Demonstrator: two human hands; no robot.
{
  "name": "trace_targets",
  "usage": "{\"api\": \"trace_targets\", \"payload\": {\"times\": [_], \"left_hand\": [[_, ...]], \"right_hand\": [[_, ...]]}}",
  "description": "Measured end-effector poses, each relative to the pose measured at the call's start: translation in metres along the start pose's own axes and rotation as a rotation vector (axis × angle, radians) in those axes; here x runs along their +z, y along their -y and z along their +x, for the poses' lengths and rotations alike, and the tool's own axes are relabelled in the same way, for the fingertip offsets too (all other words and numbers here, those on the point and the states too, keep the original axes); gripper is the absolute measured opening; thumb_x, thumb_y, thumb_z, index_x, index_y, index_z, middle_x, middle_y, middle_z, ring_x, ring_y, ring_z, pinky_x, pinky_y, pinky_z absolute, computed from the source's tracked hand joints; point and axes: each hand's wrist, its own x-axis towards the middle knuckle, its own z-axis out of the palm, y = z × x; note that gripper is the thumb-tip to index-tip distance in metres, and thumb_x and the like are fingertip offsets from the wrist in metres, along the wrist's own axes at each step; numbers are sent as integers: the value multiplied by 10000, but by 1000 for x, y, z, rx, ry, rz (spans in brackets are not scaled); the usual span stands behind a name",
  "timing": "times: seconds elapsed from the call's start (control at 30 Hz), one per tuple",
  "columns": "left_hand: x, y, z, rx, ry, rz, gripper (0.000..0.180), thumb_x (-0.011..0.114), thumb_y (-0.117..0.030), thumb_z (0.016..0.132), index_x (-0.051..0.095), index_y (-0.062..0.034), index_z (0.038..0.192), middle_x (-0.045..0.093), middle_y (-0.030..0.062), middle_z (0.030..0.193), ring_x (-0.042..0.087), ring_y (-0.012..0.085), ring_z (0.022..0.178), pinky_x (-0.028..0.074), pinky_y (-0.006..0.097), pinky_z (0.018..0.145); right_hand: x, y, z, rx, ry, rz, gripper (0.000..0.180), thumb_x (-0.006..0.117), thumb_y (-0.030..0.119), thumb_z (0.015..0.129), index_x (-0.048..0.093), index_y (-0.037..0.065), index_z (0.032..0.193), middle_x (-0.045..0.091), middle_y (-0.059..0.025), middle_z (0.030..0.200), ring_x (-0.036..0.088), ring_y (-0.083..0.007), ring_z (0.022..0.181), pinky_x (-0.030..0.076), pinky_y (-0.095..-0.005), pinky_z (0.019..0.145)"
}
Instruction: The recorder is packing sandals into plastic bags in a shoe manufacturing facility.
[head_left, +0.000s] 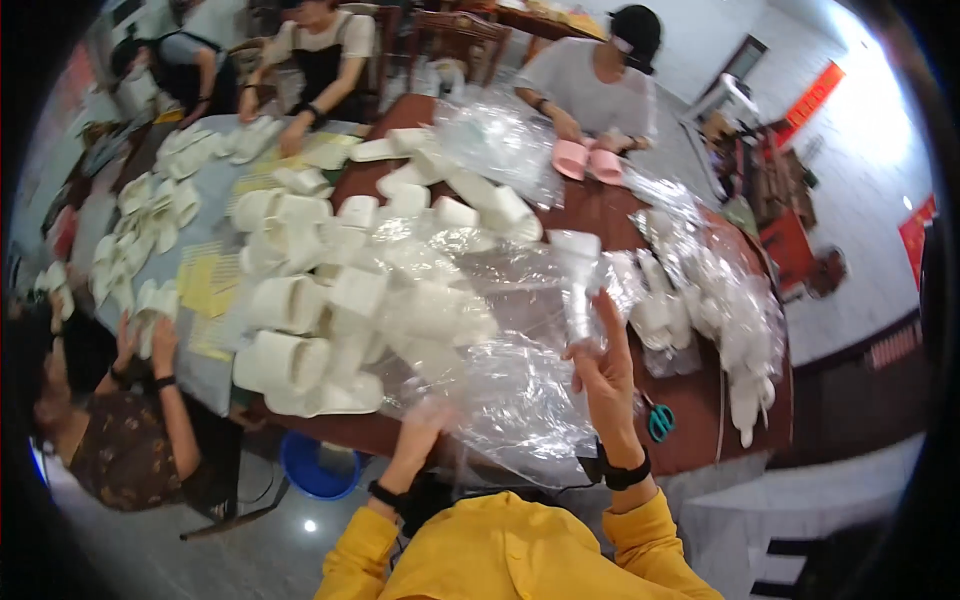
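We note right hand (600,365) pinching bagged white slipper (578,285), long axis upright, frame centre. Left hand (425,420) spread under loose plastic bags (510,400), lower left of slipper, farther.

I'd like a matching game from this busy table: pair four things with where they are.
Things:
1. teal-handled scissors
2. pair of pink slippers
3. round blue plastic basin
4. white slipper in clear wrap

Places:
A. on the floor under the table edge
B. held up in the right hand
C. far side of the table
D. on the table right of the right wrist

Pairs: 1-D, 2-C, 3-A, 4-B
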Motion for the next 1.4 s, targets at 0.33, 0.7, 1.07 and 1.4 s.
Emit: {"api": "trace_targets", "payload": {"times": [0.33,0.7,1.07,1.4], "left_hand": [[19,79,-45,-367,216,478,235,702,-220,854,718,10,904,732,106,846,682,161,794,515,307,706],[81,-86,-41,19,-290,1063,177,643,-39,831,644,11,1001,657,130,903,637,234,799,497,330,747],[203,28,34,388,669,1539,1049,850,-418,635,292,-294,1514,133,166,1591,84,438,1459,112,683,1112],[179,51,34,384,717,1532,1094,839,-520,611,254,-381,1525,18,162,1621,46,484,1454,68,747,1073]], "right_hand": [[-181,-125,-110,237,113,-462,875,493,-115,790,150,122,1559,200,-127,1605,630,-324,1055,537,-331,776],[-241,-168,-128,61,-14,-1161,897,544,-72,740,219,160,1543,250,-137,1576,618,-362,977,541,-416,718],[-276,-186,-117,101,-4,-680,706,476,-54,856,280,118,1512,219,-160,1587,666,-320,959,562,-367,776],[-295,-190,-58,-224,117,-1163,691,583,-62,766,471,163,1410,536,-148,1300,494,-323,1213,384,-436,1040]]}}
